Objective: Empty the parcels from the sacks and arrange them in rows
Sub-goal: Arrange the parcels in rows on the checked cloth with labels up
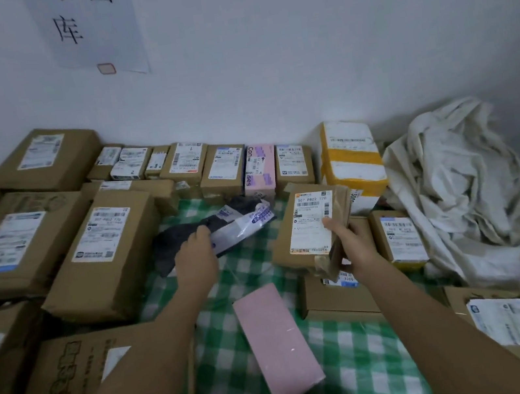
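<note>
My left hand [195,259] grips a dark grey plastic mailer bag [219,229] with a white label, held over the green checked cloth [347,354]. My right hand [350,238] holds a taped brown cardboard parcel [308,226] by its right edge, label facing up and tilted. A row of small boxes [223,168], one of them pink [259,169], lines the back wall. A crumpled white sack [466,186] lies at the right.
Large brown boxes [103,254] are stacked along the left. A pink flat box [277,341] lies on the cloth in front. A yellow-taped parcel [351,157] stands by the wall. More labelled boxes [399,235] sit at the right, near the sack.
</note>
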